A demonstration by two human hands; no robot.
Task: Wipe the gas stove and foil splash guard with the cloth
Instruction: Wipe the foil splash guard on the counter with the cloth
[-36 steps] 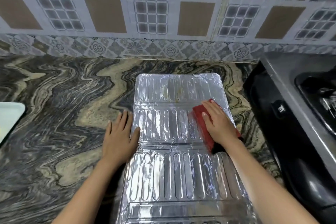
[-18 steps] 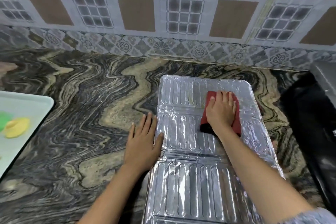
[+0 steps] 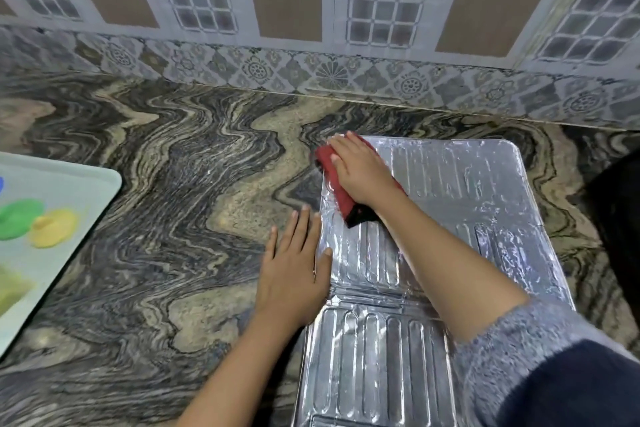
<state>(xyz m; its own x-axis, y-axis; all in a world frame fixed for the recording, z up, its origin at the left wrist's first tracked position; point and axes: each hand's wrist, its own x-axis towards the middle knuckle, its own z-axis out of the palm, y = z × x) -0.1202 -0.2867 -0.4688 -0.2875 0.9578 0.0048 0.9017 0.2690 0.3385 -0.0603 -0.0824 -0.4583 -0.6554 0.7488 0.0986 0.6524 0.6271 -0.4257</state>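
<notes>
The foil splash guard (image 3: 460,218) lies flat on the marble counter, its ribbed silver panels running from centre right down to the bottom edge. My right hand (image 3: 360,170) presses a red cloth (image 3: 337,184) with flat fingers onto the guard's far left corner; a dark end of the cloth shows under my wrist. My left hand (image 3: 294,270) lies flat on the counter, thumb and palm edge resting on the guard's left rim. Only a dark edge of the gas stove (image 3: 620,218) shows at the right.
A pale tray (image 3: 69,218) at the left edge holds a green and a yellow item. The patterned tile wall (image 3: 311,28) runs along the back of the swirled marble counter (image 3: 156,201).
My right hand has slid the red cloth from the guard's middle right up and across to its far left corner. The view has shifted left, so the stove has almost left the frame.
</notes>
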